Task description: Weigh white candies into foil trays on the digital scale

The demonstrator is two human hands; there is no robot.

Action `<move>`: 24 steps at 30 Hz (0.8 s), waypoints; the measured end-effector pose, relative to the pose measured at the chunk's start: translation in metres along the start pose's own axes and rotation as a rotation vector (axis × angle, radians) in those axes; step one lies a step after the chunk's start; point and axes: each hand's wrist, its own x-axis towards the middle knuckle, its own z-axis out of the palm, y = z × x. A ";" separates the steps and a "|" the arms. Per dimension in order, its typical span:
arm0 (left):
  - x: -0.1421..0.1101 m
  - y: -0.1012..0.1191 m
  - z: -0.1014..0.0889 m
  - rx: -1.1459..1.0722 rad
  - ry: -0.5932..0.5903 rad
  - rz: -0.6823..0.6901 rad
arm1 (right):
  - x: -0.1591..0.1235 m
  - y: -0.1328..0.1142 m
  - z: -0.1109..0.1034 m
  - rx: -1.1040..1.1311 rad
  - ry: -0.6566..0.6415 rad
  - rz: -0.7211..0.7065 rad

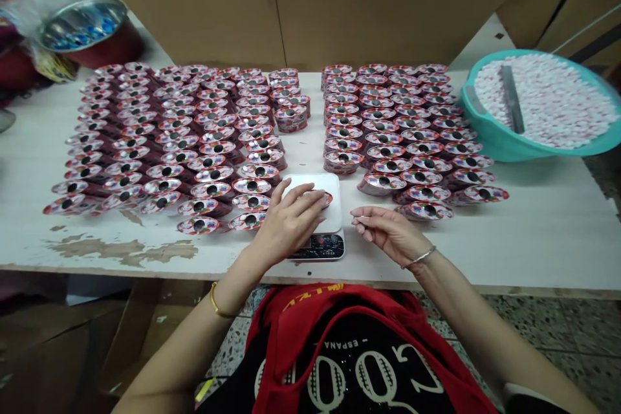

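Landmark: the kitchen scale (332,222). Red-and-white packet (328,198) is on top of it, mostly under my left hand (294,215); only its right end shows. That hand comes in from the scale's near left, palm down, fingers loosely spread across the packet; can't tell if they actually grip it. My right hand (385,231) is just right of the scale, thumb and fingertips pinched on a small pale piece (358,220), forearm angling in from the near right. To do this well, I'd steady the packet with a light touch, since pressing down would skew any reading, and pinch gently. Packet rows (213,174) stand left of the scale; teal basin (492,145) sits far right, beyond it.
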 end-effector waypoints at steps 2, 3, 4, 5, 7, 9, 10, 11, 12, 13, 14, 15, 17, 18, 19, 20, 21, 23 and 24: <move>-0.003 -0.004 -0.001 0.018 0.015 -0.022 | 0.000 0.002 -0.001 0.002 -0.010 0.002; -0.006 -0.005 -0.001 0.027 0.037 -0.050 | 0.001 0.002 0.000 0.003 -0.012 0.004; -0.007 -0.006 -0.002 0.036 0.061 -0.079 | 0.001 0.002 0.000 0.002 -0.015 0.010; -0.008 -0.005 -0.003 0.043 0.075 -0.096 | 0.002 0.002 0.001 0.001 -0.018 0.015; -0.006 -0.002 -0.002 0.048 0.057 -0.083 | 0.003 0.002 0.003 -0.002 -0.028 0.020; -0.002 0.002 0.000 0.042 0.000 -0.043 | 0.004 0.002 0.007 -0.003 -0.039 0.019; 0.000 0.003 0.002 0.035 -0.021 -0.033 | 0.004 0.002 0.008 -0.002 -0.042 0.017; 0.001 0.004 0.003 0.026 -0.032 -0.035 | 0.004 0.002 0.010 -0.002 -0.044 0.016; 0.001 0.003 0.003 0.017 -0.031 -0.046 | 0.004 0.002 0.011 -0.001 -0.044 0.017; 0.000 0.002 0.003 0.009 -0.025 -0.061 | 0.003 0.002 0.011 -0.002 -0.044 0.018; -0.003 -0.001 0.001 0.002 -0.019 -0.080 | 0.003 0.002 0.012 -0.003 -0.045 0.018; -0.006 -0.003 -0.001 -0.005 -0.010 -0.100 | 0.003 0.002 0.012 -0.008 -0.049 0.016; -0.014 -0.009 -0.008 -0.026 0.018 -0.137 | 0.002 0.002 0.014 -0.035 -0.056 -0.006; -0.018 -0.011 -0.012 -0.039 0.041 -0.155 | 0.002 0.001 0.015 -0.057 -0.059 -0.031; -0.021 -0.014 -0.017 -0.051 0.070 -0.177 | 0.003 -0.001 0.018 -0.085 -0.065 -0.068; -0.024 -0.016 -0.021 -0.057 0.108 -0.204 | 0.003 -0.003 0.021 -0.116 -0.073 -0.111; -0.028 -0.018 -0.025 -0.056 0.150 -0.240 | 0.003 -0.006 0.026 -0.151 -0.083 -0.159; -0.034 -0.020 -0.032 -0.045 0.225 -0.319 | 0.005 -0.011 0.035 -0.220 -0.106 -0.245; -0.038 -0.022 -0.035 -0.038 0.257 -0.354 | 0.005 -0.014 0.040 -0.250 -0.117 -0.277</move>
